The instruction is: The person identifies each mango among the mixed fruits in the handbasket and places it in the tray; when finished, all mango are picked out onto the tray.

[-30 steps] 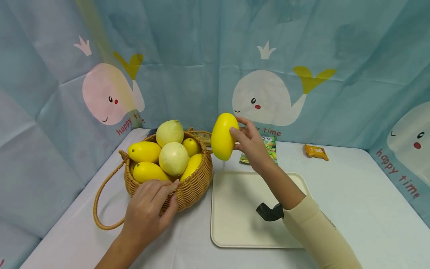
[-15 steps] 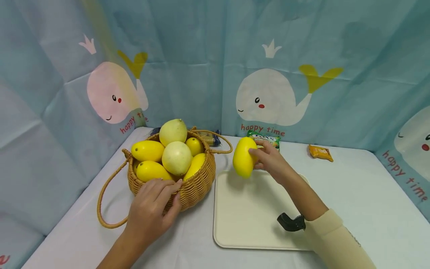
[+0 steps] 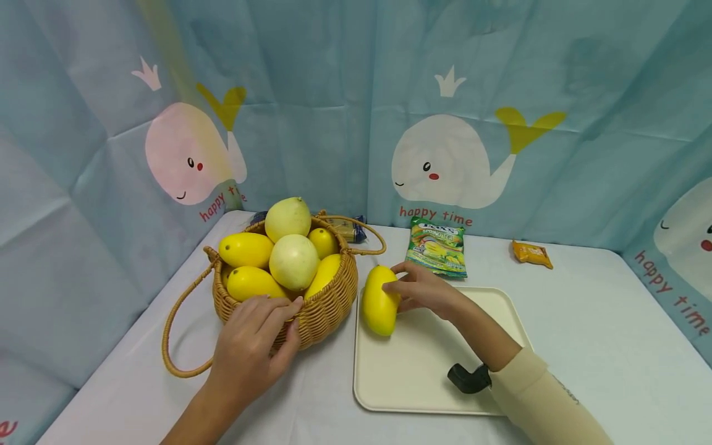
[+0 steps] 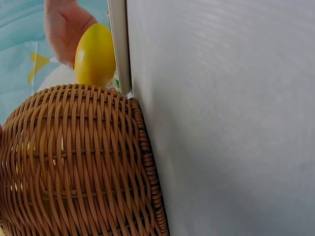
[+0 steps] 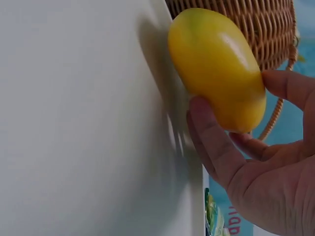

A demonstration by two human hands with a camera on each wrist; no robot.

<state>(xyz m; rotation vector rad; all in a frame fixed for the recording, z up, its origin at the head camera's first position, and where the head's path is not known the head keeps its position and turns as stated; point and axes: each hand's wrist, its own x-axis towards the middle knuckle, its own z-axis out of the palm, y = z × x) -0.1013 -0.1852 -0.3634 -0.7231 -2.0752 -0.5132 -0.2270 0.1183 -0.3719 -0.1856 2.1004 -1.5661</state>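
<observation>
In the head view my right hand (image 3: 425,290) holds a yellow mango (image 3: 381,301) between thumb and fingers, over the left back corner of a cream tray (image 3: 411,377). The right wrist view has the same mango (image 5: 216,69) close above the tray surface; whether it touches cannot be told. My left hand (image 3: 250,340) grips the front rim of a wicker basket (image 3: 325,315), fingers over the edge and thumb on the outer side. Inside the basket lie several yellow mangoes (image 3: 245,250) and two pale green round fruits (image 3: 293,262). The left wrist view shows mostly basket weave (image 4: 78,162).
Behind the tray lies a green candy bag (image 3: 438,247). An orange wrapped snack (image 3: 532,253) is at the back right. A dark-ended packet (image 3: 347,228) sits behind the basket. One basket handle (image 3: 172,334) sticks out left, another (image 3: 369,250) right. A whale-print curtain (image 3: 311,154) encloses the table.
My right hand has carried the mango from beside the basket, rightward and then down and back left to the tray's corner. The candy bag is now uncovered. My left hand stays at the rim.
</observation>
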